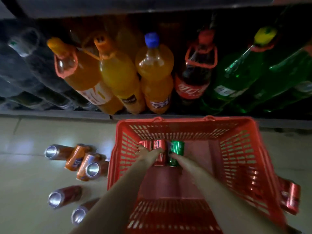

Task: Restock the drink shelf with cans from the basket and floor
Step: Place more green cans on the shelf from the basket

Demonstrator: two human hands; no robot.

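Both arms reach down into the red plastic basket [239, 149], and the hands are blurred by motion. The left hand [148, 152] lies on the red cans [158, 154] at the basket's far end, fingers stretched over the one in the middle; whether they curl round it I cannot tell. The right hand [177, 157] meets the green can [176, 152] just beside those, its fingertips on the can's side, and the grip is equally unclear. The two hands are close together, one can's width apart. The cans lie on their sides, glossy metal cylinders, at about 12 o'clock on the basket's floor. The basket has slotted lattice walls and a solid bottom. Out on the pale tiled floor [25, 174], at 9 o'clock from the basket, orange cans [79, 157] lie in a loose heap, silver ends catching light, with dark red cans [65, 195] at 8 o'clock and another red can [289, 196] at 4 o'clock against the basket wall. At 12 o'clock the low shelf [50, 114] holds tall plastic bottles: orange bottles [153, 73], a cola bottle [194, 76] and green bottles [239, 78].
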